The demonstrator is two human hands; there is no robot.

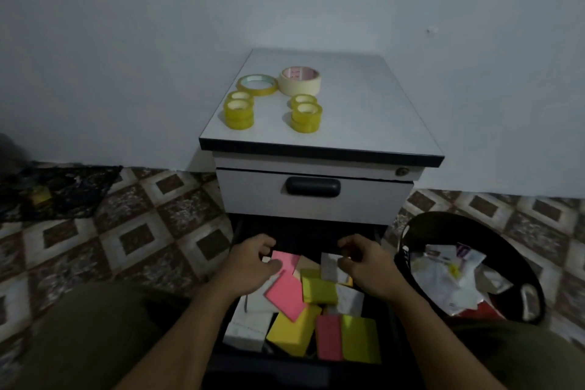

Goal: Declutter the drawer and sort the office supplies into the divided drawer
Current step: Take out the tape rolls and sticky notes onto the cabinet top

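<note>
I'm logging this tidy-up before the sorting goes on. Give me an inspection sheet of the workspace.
Surface: grey cabinet top; upper drawer closed.
Job's things: tape rolls on the cabinet top; pink, yellow and white note pads jumbled in the open lower drawer.
Clutter: paper scraps in the black bin, right of the drawer.
Grippers: left hand at a pink pad, right hand at a white pad; fingers curled, grip unclear.
Cables: nothing seen.
Surroundings: tiled floor, plain wall, dark bag on the floor at left.
</note>
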